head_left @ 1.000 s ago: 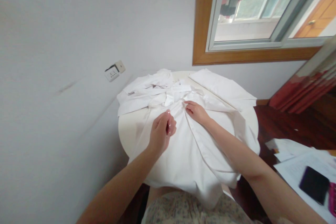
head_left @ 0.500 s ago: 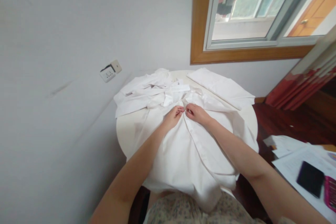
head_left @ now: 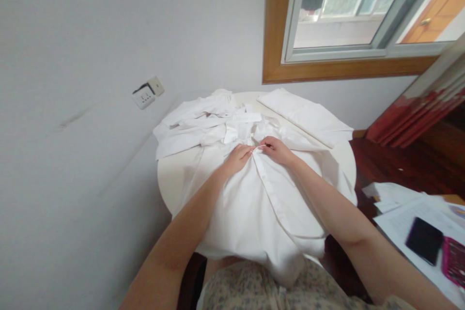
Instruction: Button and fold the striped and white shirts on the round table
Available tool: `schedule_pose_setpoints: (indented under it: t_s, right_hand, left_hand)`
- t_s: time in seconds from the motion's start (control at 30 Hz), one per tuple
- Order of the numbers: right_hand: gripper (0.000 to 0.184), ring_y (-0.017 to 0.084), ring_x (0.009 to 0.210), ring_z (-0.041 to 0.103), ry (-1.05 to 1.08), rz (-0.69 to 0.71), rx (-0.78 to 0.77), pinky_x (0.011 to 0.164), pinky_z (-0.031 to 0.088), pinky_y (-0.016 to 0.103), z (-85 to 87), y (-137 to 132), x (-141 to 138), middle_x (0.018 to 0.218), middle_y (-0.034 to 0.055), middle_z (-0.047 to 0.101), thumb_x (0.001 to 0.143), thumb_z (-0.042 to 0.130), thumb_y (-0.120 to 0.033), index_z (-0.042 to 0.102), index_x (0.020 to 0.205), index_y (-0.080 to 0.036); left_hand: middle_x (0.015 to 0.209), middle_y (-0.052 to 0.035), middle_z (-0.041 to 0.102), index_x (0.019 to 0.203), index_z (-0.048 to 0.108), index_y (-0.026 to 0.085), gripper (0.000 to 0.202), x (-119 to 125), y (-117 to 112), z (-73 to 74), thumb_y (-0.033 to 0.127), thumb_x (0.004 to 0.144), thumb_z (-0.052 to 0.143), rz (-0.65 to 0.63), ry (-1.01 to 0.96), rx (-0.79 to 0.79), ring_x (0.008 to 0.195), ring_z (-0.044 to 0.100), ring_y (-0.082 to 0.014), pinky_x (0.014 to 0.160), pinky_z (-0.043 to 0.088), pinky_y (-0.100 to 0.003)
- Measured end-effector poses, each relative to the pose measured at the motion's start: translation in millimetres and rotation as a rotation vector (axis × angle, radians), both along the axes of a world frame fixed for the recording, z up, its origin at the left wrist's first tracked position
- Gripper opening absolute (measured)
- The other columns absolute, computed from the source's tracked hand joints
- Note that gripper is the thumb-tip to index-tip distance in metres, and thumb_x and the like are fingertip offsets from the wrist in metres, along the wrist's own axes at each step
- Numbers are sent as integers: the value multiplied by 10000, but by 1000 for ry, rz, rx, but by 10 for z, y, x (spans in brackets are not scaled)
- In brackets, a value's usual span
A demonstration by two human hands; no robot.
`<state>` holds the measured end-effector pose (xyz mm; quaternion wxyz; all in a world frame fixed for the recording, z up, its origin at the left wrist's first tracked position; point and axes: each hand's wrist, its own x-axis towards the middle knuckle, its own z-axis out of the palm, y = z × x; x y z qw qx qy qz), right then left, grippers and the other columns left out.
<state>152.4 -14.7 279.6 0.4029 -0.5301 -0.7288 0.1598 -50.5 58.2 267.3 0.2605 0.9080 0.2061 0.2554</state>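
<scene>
A white shirt [head_left: 240,208] with a button placket lies spread over the round table and hangs over its near edge. My left hand [head_left: 239,157] is closed on the cloth at the upper end of the placket. Just to its right, my right hand [head_left: 275,149] pinches the placket's edge and holds it slightly raised. The two hands are close together, with a short strip of the shirt's edge between them. What lies under the fingertips is too small to make out.
Crumpled white cloth [head_left: 189,126] lies at the table's [head_left: 169,174] back left, a folded white garment [head_left: 305,114] at the back right. At right, papers [head_left: 395,213] hold a black phone [head_left: 424,240] and a pink-edged object [head_left: 454,259]. The wall [head_left: 90,164] stands close at left.
My right hand has shifted slightly to the right and up, drawing the placket's edge along. My left hand has flattened more onto the cloth. The view has tilted slightly.
</scene>
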Motion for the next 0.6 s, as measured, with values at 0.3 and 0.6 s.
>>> schedule_pose_setpoints:
  t_s: [0.3, 0.6]
  right_hand:
    - [282, 132, 717, 506, 174, 7, -134, 686, 387, 251, -50, 25, 11, 790, 27, 601, 844, 541, -412, 653, 834, -154]
    - [271, 126, 716, 506, 118, 98, -89, 698, 394, 253, -50, -6, -50, 795, 32, 588, 846, 546, -388, 665, 877, -147]
  left_hand:
    - [1014, -59, 679, 1080, 674, 202, 259, -17, 53, 24, 278, 893, 513, -18, 9, -12, 981, 570, -198, 940, 431, -356]
    - [919, -48, 702, 930, 716, 197, 185, -4, -38, 50, 300, 861, 579, 167, -23, -13, 891, 604, -190, 848, 463, -329]
